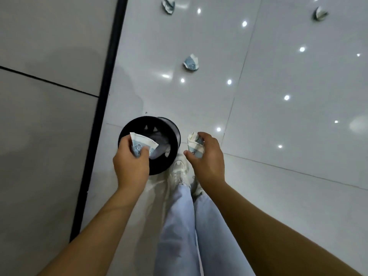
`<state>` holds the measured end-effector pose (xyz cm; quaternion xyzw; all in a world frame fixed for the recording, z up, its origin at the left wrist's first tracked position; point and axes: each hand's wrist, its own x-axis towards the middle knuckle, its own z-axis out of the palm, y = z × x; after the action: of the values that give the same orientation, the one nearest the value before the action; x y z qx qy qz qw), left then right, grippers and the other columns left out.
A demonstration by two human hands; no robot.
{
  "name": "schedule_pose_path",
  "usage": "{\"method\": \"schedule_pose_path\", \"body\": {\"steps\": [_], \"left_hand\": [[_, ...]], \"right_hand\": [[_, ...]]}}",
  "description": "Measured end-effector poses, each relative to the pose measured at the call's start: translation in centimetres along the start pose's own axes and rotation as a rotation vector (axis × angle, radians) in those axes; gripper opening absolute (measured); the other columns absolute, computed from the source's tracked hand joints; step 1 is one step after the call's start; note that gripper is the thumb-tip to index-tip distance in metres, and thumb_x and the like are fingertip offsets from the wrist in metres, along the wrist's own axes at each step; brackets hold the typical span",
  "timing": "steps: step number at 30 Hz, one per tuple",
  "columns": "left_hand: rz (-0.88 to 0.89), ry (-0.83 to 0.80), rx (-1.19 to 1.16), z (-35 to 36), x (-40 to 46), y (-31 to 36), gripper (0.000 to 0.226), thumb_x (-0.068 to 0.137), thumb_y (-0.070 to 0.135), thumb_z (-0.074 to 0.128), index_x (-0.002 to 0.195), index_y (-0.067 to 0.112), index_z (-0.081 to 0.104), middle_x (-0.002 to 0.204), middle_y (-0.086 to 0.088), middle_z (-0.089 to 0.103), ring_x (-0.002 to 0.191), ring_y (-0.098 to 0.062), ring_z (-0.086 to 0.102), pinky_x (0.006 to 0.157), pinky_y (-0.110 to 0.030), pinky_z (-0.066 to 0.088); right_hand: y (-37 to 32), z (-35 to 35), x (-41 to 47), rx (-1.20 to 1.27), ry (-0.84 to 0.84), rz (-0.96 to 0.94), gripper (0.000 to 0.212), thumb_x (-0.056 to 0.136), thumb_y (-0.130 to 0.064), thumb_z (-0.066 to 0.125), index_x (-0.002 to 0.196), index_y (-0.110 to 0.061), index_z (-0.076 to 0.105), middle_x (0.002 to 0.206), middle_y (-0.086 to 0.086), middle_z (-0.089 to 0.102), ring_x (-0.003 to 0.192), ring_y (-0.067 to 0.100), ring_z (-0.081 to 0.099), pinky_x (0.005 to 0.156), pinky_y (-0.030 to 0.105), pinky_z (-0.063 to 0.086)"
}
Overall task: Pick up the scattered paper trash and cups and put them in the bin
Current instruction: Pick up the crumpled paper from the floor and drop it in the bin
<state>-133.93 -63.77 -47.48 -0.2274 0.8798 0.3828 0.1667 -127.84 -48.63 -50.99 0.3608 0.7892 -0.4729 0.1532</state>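
A black round bin (171, 128) stands on the floor by the wall, with some paper inside. My left hand (130, 166) grips a crushed blue-and-white paper cup (142, 145) over the bin's near rim. My right hand (207, 158) holds a second crumpled cup (194, 143) just right of the bin, above the floor. Three more crushed cups lie on the tiles ahead: one in the middle (191, 63), one far at the top (168, 5), one at the top right (319, 13).
A grey wall with a black skirting strip (103, 108) runs along the left. Glossy white floor tiles (288, 126) reflect ceiling lights. My legs in pale trousers (185, 226) and white shoes (179, 170) stand right behind the bin.
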Motion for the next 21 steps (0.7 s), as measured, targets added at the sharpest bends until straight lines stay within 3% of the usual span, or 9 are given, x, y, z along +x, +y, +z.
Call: {"method": "schedule_pose_path", "body": {"steps": [4, 11, 16, 21], "left_hand": [[-0.105, 0.001, 0.025, -0.9, 1.0, -2.4, 0.037, 0.084, 0.006, 0.066, 0.120, 0.006, 0.056, 0.107, -0.009, 0.064, 0.095, -0.022, 0.061, 0.080, -0.027, 0.046], [-0.235, -0.156, 0.099, -0.1, 4.7, -5.2, 0.063, 0.085, 0.021, 0.069, 0.139, 0.005, 0.041, 0.133, -0.016, 0.054, 0.120, -0.031, 0.053, 0.095, -0.033, 0.043], [-0.348, -0.166, 0.033, -1.8, 5.9, -6.2, 0.045, 0.090, 0.021, 0.061, 0.133, 0.011, 0.049, 0.133, -0.012, 0.053, 0.119, -0.026, 0.053, 0.092, -0.032, 0.044], [-0.352, -0.100, 0.044, -4.4, 6.6, -6.5, 0.034, 0.091, 0.019, 0.056, 0.124, 0.011, 0.055, 0.124, -0.008, 0.059, 0.110, -0.022, 0.056, 0.083, -0.026, 0.041]], "right_hand": [[-2.3, 1.5, -1.0, -0.033, -0.054, -0.026, 0.058, 0.082, -0.027, 0.073, 0.133, -0.025, 0.046, 0.122, -0.005, 0.052, 0.108, 0.013, 0.051, 0.084, 0.022, 0.039], [-3.7, 3.8, -0.7, -0.134, -0.098, -0.067, 0.059, 0.083, -0.030, 0.073, 0.135, -0.022, 0.045, 0.125, -0.003, 0.053, 0.110, 0.015, 0.052, 0.084, 0.023, 0.040], [-4.8, 5.7, -0.6, -0.190, -0.110, -0.093, 0.060, 0.083, -0.028, 0.073, 0.135, -0.021, 0.045, 0.125, -0.001, 0.054, 0.110, 0.017, 0.052, 0.085, 0.026, 0.044], [-6.7, 8.8, 0.1, -0.247, -0.257, -0.102, 0.078, 0.081, -0.033, 0.073, 0.146, -0.027, 0.031, 0.142, -0.002, 0.045, 0.127, 0.018, 0.045, 0.102, 0.034, 0.044]]}}
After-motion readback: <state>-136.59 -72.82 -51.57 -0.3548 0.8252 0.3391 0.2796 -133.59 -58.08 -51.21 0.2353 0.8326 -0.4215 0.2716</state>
